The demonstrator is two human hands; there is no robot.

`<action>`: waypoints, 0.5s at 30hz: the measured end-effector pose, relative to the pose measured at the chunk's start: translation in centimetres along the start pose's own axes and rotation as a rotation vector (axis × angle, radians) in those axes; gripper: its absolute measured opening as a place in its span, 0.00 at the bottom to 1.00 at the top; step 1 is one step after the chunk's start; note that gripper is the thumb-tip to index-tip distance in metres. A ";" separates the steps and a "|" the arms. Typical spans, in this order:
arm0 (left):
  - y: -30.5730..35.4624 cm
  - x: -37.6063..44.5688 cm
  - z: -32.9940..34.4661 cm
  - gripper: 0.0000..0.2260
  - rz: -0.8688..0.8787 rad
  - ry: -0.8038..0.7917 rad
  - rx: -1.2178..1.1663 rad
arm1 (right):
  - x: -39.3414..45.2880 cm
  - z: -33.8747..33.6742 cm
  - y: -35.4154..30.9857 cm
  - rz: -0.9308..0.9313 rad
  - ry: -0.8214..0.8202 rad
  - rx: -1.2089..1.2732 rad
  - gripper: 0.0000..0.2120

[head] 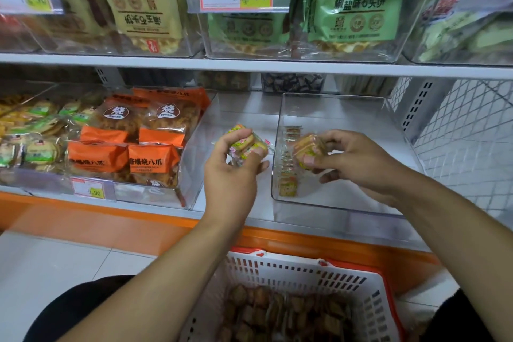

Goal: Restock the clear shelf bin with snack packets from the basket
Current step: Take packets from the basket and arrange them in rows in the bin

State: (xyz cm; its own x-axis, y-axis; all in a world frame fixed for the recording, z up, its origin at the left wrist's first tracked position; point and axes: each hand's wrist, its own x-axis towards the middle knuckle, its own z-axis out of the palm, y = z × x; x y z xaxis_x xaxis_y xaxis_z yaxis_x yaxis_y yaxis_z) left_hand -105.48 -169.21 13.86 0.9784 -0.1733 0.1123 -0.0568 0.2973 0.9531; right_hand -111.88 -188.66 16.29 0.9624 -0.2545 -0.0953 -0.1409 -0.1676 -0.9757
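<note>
Looking down from the head camera, small snack packets are being held in both hands in front of the shelf. A few packets (244, 144) are being pinched by the curled fingers and thumb of the left hand (230, 172), just left of the clear shelf bin (333, 203). Another small stack of packets (308, 151) is being pinched by the right hand (358, 161), over the left part of the bin.

A row of packets (288, 164) is already being kept on edge along the bin's left wall. Its long line is running from front to back, and the flat faces seem to be pointing sideways. The rest of the bin is bare. Many more packets are being kept in the white basket (291, 269) below, so most of the job is judged to be not yet done.

Several slippery packets are being held at once, so 1 could be dropped on the shelf outside the bin. The standing row could be knocked flat if it is bumped. The left hand's packets are being held tilted, so they may need to be turned to match the row.
</note>
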 end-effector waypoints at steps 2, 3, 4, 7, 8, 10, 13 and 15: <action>-0.4 0.2 -0.1 0.14 -0.092 0.009 -0.013 | 1.3 -0.4 1.2 0.057 0.038 -0.256 0.14; -0.8 0.2 -0.2 0.14 -0.143 0.005 -0.009 | 1.9 -0.3 2.0 0.111 0.006 -0.375 0.13; -1.1 0.1 -0.2 0.14 -0.193 -0.002 -0.003 | 2.3 0.0 2.7 0.172 -0.043 -0.471 0.13; -1.8 -0.1 -0.2 0.14 -0.292 -0.027 -0.005 | 3.8 1.8 4.5 0.270 -0.171 -0.758 0.10; -1.8 -0.1 -0.3 0.14 -0.304 -0.028 -0.015 | 4.2 2.4 4.8 0.245 -0.182 -0.838 0.09; -1.6 0.1 -0.4 0.14 -0.310 -0.024 -0.041 | 4.9 3.3 5.4 0.183 -0.179 -0.890 0.14; -1.3 0.3 -0.4 0.10 -0.336 -0.001 -0.052 | 5.6 4.1 6.4 0.179 -0.136 -0.814 0.38; -1.1 0.3 -0.5 0.10 -0.355 0.026 -0.092 | 6.0 4.3 6.7 0.175 -0.129 -0.813 0.37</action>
State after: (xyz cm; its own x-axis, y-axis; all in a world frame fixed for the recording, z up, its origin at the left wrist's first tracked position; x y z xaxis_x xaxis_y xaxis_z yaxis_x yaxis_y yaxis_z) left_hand -105.04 -169.12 12.72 0.9387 -0.2576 -0.2293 0.3044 0.3062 0.9020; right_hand -106.09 -187.20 8.29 0.9231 -0.2382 -0.3020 -0.3667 -0.7823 -0.5035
